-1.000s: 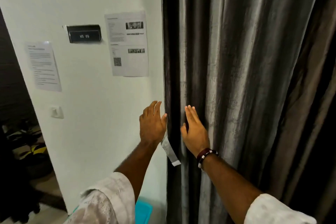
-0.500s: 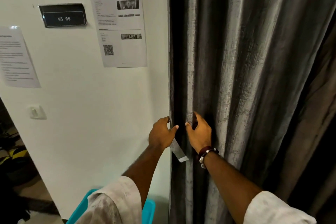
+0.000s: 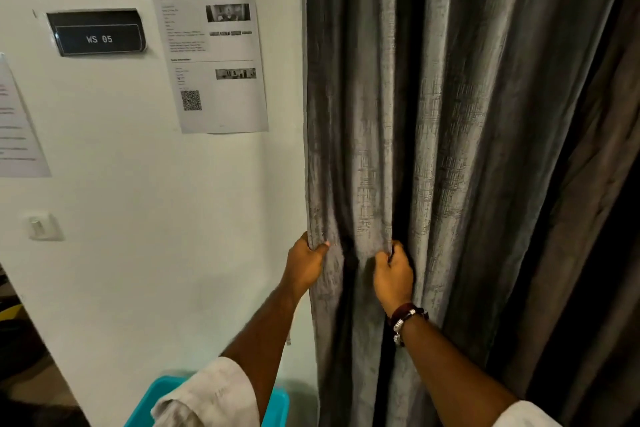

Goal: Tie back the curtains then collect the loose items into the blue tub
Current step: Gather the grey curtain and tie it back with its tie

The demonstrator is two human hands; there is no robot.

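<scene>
This looks like an office or test workstation. A black sign [image 3: 98, 34] reading "WS 05" and printed sheets [image 3: 214, 55] with a QR code hang on the white wall [image 3: 138, 218].

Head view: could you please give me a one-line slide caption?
Left hand and right hand grip folds of the grey curtain beside a white wall, blue tub below.
</scene>
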